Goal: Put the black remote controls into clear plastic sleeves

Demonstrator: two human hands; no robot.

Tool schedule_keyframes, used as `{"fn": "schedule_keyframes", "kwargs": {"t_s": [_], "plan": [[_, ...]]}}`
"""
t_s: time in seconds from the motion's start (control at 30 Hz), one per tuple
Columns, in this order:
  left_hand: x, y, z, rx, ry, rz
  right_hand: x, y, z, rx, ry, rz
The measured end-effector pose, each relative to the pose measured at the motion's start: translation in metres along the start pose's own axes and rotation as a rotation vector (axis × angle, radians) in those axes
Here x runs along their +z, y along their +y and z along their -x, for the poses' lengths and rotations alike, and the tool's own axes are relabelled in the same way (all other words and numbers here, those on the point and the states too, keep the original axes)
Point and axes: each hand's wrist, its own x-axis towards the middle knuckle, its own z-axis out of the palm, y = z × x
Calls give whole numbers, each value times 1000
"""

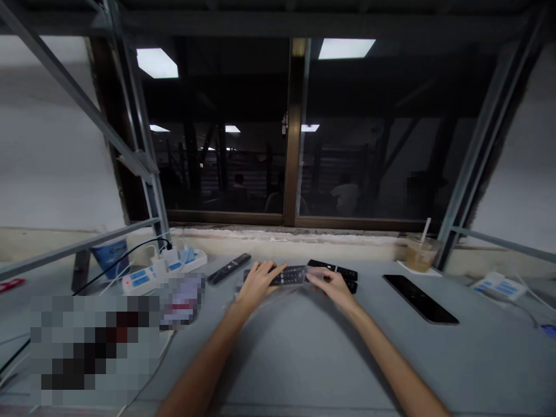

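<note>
In front of me lies a black remote control (289,275) inside a clear plastic bag (278,296). My left hand (259,280) is closed over the left end of this remote, its fingers curled over the far edge. At the other end, my right hand (333,285) pinches the plastic near the remote's tip. Behind the right hand rests another remote control (333,269), and the end of a further dark remote (353,287) shows beside the fingers. One more remote (229,269) lies slanted to the left of my left hand.
A phone (420,299) lies on the grey table (299,370) at right, with a drink cup and straw (420,256) behind it. At left are a power strip (167,271) with cables, a blue cup (111,258) and a blurred patch. Metal frame posts flank the window.
</note>
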Motion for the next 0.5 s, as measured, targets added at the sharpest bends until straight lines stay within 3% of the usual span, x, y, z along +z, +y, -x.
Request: {"fn": "schedule_keyframes", "kwargs": {"t_s": [0.33, 0.5], "plan": [[-1, -5, -1, 42, 79, -7, -3, -4, 2, -40, -41, -21], [-1, -16, 1, -34, 127, 22, -8, -1, -5, 10, 93, -87]]}}
